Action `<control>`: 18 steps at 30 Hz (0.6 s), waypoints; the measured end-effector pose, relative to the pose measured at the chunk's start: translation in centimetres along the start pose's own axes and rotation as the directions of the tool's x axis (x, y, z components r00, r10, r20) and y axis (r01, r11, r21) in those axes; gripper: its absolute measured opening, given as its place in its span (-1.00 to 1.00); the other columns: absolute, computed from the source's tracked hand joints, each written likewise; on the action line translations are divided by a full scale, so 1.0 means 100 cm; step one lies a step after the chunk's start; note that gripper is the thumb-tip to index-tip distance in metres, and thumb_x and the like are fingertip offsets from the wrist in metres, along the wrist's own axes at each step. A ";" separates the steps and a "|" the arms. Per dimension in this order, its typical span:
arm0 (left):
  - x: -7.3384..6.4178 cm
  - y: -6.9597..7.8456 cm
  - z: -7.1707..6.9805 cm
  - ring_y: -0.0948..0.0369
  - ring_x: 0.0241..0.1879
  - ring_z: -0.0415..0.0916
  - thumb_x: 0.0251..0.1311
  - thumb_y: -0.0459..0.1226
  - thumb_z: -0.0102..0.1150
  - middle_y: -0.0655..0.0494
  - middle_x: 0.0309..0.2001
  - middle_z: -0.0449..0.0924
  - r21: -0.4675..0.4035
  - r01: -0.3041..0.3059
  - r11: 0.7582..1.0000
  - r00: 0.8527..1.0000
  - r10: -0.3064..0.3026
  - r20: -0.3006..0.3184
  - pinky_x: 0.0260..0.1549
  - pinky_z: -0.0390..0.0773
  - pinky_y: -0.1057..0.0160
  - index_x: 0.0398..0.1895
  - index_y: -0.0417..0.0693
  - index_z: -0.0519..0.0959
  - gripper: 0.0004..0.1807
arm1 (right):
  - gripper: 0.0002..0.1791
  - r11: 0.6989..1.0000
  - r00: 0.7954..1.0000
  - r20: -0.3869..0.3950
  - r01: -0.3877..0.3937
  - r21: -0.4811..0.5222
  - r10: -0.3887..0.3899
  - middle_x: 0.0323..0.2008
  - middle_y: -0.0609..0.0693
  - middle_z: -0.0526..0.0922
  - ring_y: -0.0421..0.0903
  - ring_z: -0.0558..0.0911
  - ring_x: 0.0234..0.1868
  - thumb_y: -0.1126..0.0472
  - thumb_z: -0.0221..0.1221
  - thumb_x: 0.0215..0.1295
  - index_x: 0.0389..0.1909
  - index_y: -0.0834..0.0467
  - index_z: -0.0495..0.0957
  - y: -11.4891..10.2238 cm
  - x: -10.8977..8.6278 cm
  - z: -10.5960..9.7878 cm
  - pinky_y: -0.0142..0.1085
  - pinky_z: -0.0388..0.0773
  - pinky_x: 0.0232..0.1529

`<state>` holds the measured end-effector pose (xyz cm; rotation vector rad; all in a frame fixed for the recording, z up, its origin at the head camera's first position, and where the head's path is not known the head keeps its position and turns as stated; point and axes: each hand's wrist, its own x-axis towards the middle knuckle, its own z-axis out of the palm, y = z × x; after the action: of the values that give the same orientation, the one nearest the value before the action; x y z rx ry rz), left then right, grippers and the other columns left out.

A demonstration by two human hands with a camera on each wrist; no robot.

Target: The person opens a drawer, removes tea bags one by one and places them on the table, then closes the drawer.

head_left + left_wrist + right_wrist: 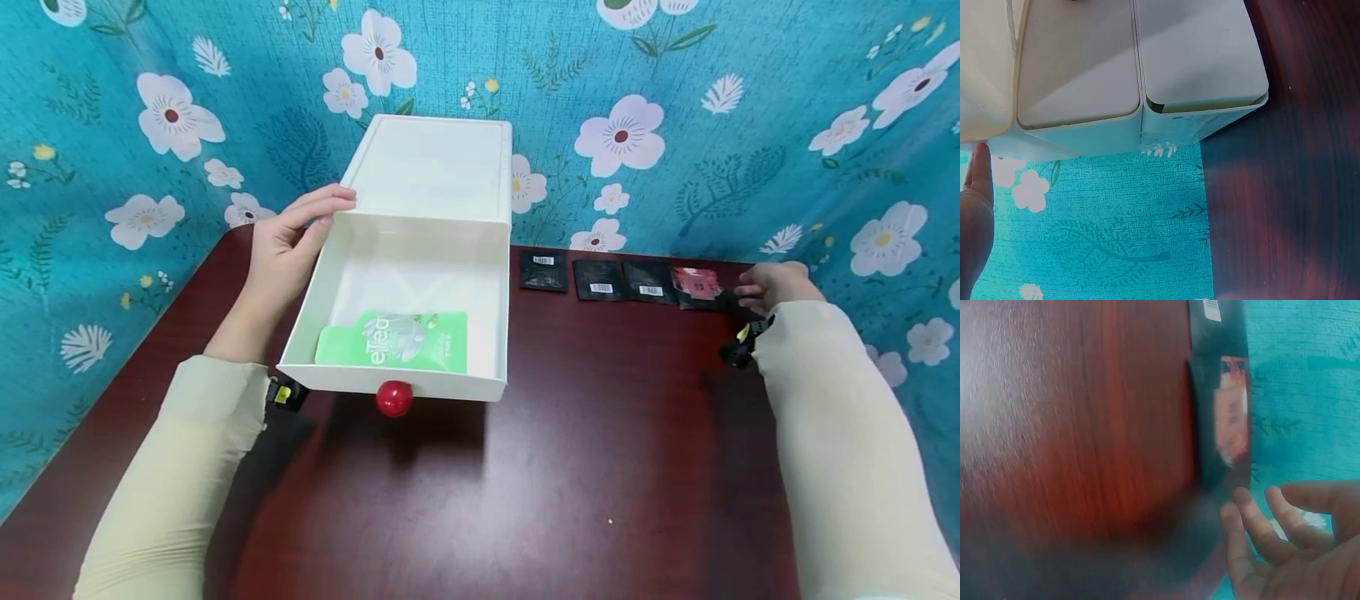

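Note:
My left hand (288, 242) rests on the upper left corner of a white drawer unit (431, 167), its fingertips touching the edge. In the left wrist view, one straight finger (982, 172) lies against the unit's side. The top drawer (427, 258) is pulled out and holds a green pouch (431, 342) with white lettering. At the far right, my right hand (780, 285) is beside a dark packet with a red and pink front (697, 283). In the right wrist view, its loosely bent fingers (1254, 519) are apart from that packet and grip nothing.
Several flat black packets (600, 280) lie in a row along the table's back edge, right of the drawer unit. The drawer's red round knob (394, 398) juts toward me over the dark red table (585, 467). A blue flowered cloth (675, 125) hangs behind.

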<state>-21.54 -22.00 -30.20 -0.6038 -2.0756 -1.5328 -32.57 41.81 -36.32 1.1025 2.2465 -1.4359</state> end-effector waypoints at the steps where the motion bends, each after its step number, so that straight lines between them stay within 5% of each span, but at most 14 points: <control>1: 0.000 0.000 0.000 0.21 0.26 0.48 0.42 -0.44 0.00 0.35 0.11 0.64 0.002 -0.007 1.000 1.000 0.007 0.002 0.12 0.56 0.40 0.04 -0.35 0.64 -0.73 | -0.54 1.000 1.000 0.004 0.002 0.016 -0.002 -0.70 -0.15 0.57 -0.25 0.63 -0.63 0.16 0.02 0.48 0.29 0.23 0.20 -0.001 0.002 -0.002 -0.37 0.68 -0.38; 4: -0.001 0.001 -0.001 0.22 0.26 0.48 0.43 -0.43 0.01 0.31 0.12 0.65 0.010 -0.016 1.000 1.000 0.016 0.005 0.13 0.55 0.41 0.05 -0.34 0.64 -0.73 | -0.51 0.999 0.999 0.004 0.034 0.022 -0.034 -0.71 -0.15 0.59 -0.26 0.67 -0.62 0.16 -0.02 0.50 0.36 0.19 0.16 -0.010 -0.007 -0.006 -0.38 0.68 -0.40; 8: -0.002 0.002 -0.003 0.23 0.25 0.49 0.42 -0.44 0.00 0.27 0.12 0.65 0.009 -0.020 1.000 1.000 0.020 -0.004 0.12 0.56 0.42 0.04 -0.33 0.64 -0.73 | -0.15 0.993 0.993 0.008 0.117 0.006 -0.117 -0.56 -0.22 0.53 -0.29 0.66 -0.55 0.11 -0.05 0.53 0.58 0.19 -0.36 -0.037 -0.047 0.000 -0.44 0.66 -0.38; 14: -0.002 0.001 -0.003 0.19 0.24 0.49 0.41 -0.46 0.00 0.28 0.11 0.65 -0.029 -0.027 0.999 1.000 0.026 -0.002 0.11 0.56 0.43 0.04 -0.36 0.63 -0.73 | -0.35 0.967 0.964 0.081 0.251 0.054 -0.254 -0.64 -0.24 0.58 -0.31 0.65 -0.52 0.06 0.00 0.52 0.55 0.06 0.08 -0.083 -0.097 0.017 -0.47 0.62 -0.45; 18: -0.001 0.000 0.001 0.20 0.26 0.48 0.42 -0.44 0.02 0.25 0.12 0.65 -0.065 -0.017 0.998 1.000 0.018 0.009 0.10 0.57 0.43 0.05 -0.33 0.64 -0.73 | -0.47 0.937 0.925 0.156 0.347 0.029 -0.347 -0.58 -0.25 0.64 -0.28 0.65 -0.45 0.07 0.03 0.50 0.44 -0.04 0.28 -0.111 -0.128 0.030 -0.46 0.63 -0.40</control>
<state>-21.52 -21.95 -30.27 -0.6527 -2.0285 -1.5959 -32.29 30.87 -23.08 0.5793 2.4074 -1.5894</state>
